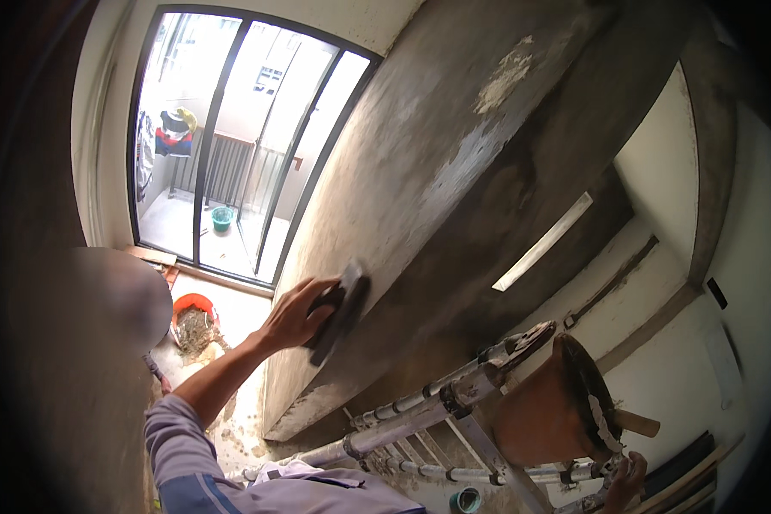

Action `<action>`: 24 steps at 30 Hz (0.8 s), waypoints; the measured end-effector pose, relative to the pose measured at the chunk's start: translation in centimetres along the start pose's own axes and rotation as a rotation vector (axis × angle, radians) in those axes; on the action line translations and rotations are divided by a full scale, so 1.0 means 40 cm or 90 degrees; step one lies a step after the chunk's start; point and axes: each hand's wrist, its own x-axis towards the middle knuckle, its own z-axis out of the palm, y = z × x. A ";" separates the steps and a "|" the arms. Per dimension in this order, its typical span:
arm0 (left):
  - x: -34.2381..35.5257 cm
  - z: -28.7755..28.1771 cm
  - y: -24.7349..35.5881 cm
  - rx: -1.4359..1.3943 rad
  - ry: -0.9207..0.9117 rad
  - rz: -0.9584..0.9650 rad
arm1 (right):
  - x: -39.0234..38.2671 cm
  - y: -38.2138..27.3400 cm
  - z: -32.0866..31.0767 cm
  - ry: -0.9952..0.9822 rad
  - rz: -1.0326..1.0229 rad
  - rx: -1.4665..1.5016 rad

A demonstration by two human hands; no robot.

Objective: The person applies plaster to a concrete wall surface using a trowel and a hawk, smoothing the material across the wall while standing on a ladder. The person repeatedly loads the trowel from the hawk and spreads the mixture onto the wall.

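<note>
My left hand (298, 315) is closed round the handle of a plastering trowel (341, 313). The trowel's dark, slightly blurred plate lies against or very close to the grey plastered wall (403, 206). At the lower right edge my right hand (630, 481) shows only in part, fingers curled beside a plaster-smeared ladder end; what it grips, if anything, is hidden. Just above it an orange-brown bucket (535, 415) with a dark rim appears tilted by the ladder (403, 431). A wooden handle (637, 423) sticks out of this bucket, and wet plaster clings to its rim.
At left stands another person, head blurred (124, 295), with a hand (165, 385) low down. A red bucket of mortar (195, 327) sits on the splattered floor. Beyond the glass sliding door (248, 146) is a green bucket (222, 218). Long boards (690, 480) lean at lower right.
</note>
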 end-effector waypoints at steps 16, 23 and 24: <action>0.881 -0.207 0.394 0.125 0.331 0.400 | 0.005 0.040 0.033 0.017 -0.035 0.047; 0.393 -0.066 0.141 0.029 0.113 0.427 | -0.009 0.051 0.009 0.023 -0.047 -0.014; 0.286 -0.052 0.098 0.075 0.070 0.286 | -0.005 0.054 0.012 0.019 -0.055 -0.011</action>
